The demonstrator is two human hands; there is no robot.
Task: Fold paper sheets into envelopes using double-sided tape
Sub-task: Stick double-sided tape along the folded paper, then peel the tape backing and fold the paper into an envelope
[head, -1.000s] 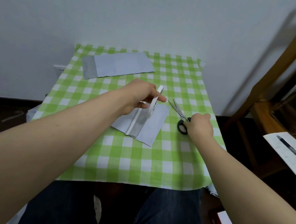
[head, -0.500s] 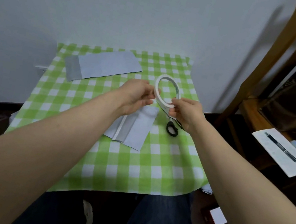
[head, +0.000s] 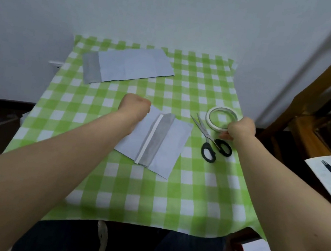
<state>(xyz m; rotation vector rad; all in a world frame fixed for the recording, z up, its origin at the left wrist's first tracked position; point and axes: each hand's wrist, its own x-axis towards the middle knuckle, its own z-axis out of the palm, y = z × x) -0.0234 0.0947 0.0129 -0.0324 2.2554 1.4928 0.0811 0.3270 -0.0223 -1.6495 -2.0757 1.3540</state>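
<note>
Paper point(head: 170, 143): I'd peel the strip point(head: 150, 140) slowly, left hand point(head: 135, 104), grip unclear, pinning its ten-o'clock corner, right hand point(head: 241, 128) pinching the roll point(head: 222, 119) at three.

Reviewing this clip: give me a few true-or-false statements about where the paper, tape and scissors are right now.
1. The scissors lie on the checked cloth, in neither hand. True.
2. The tape roll sits left of the near sheet. False: it is to its right, at the right hand.
3. A white tape strip runs along the near sheet. True.
4. The left hand rests on the far folded sheet. False: it is at the near sheet's corner.
</note>
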